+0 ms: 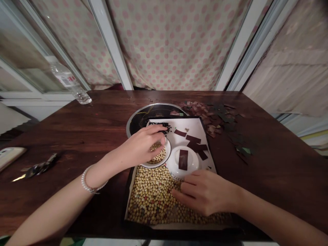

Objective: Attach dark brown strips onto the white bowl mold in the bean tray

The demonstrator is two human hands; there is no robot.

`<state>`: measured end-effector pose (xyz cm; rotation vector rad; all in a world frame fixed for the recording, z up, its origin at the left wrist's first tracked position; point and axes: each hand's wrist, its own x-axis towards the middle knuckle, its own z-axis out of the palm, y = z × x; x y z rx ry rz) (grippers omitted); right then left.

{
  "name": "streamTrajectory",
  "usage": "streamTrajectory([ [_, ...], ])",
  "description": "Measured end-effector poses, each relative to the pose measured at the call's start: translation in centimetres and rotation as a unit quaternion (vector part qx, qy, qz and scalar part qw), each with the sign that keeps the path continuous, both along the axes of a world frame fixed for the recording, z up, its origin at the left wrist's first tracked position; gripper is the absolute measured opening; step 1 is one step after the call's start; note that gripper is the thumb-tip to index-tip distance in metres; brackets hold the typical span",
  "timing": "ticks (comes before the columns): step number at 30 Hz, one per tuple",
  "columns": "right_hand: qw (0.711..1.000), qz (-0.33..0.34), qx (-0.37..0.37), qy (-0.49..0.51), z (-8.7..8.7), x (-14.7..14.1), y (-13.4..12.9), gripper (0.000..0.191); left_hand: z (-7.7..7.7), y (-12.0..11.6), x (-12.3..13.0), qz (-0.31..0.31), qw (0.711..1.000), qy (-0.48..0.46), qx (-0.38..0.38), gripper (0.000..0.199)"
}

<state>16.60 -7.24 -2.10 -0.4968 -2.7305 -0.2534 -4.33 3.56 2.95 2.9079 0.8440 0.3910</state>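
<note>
A dark wood surface (64,136) fills the lower view, with a pink polka-dot curtain (176,44) hanging behind it and a clear plastic water bottle (70,85) at its far left corner. Near the middle lies a black-rimmed tray (130,201) lined with white paper, and its raised edge seems to be what keeps the loose contents together. Most of the tray's near half is covered by a thick layer of pale round beans (151,198), perhaps beads, as the view cannot settle which. Behind the tray sits a round dark plate (139,121) with a metal rim, and beyond that lie scattered brown and green scraps (205,116). Off to the left are a metal tool (38,169) and a cream-coloured flat object (9,157).

On the paper, a small white dish (167,150) holds a smaller portion of the pale beans, set apart from the main layer, perhaps to keep them within easy reach. Beside it stands a white bowl (183,162), apparently upturned, with a dark rectangular strip (183,159) on top, raised above the other strips (193,139) on the paper. A small heap of black beads (159,127) lies just behind the dish.

The left hand (140,145), with a pearl bracelet (91,179) at its wrist, curves over the dish, its grip closed down, though whether it holds anything is hidden. The right hand (202,193) rests on the beans just in front of the bowl, its grip open with fingers spread.
</note>
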Motion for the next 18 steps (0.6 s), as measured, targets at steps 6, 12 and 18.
streamTrajectory([
  [6, 0.998, -0.013, -0.038, -0.044, -0.5, -0.1, -0.2, 0.014, -0.2, 0.4, -0.3, -0.013, 1.0, 0.008, 0.008, 0.021],
  [12, 0.998, -0.01, -0.051, -0.044, -0.5, -0.2, 0.0, 0.017, -0.2, -0.2, 0.5, -0.006, 0.999, -0.045, -0.005, 0.031],
  [18, 0.986, -0.038, -0.017, 0.16, -0.4, 0.7, 0.6, 0.011, -0.6, -2.0, 1.5, -0.053, 0.994, -0.062, -0.079, 0.052],
])
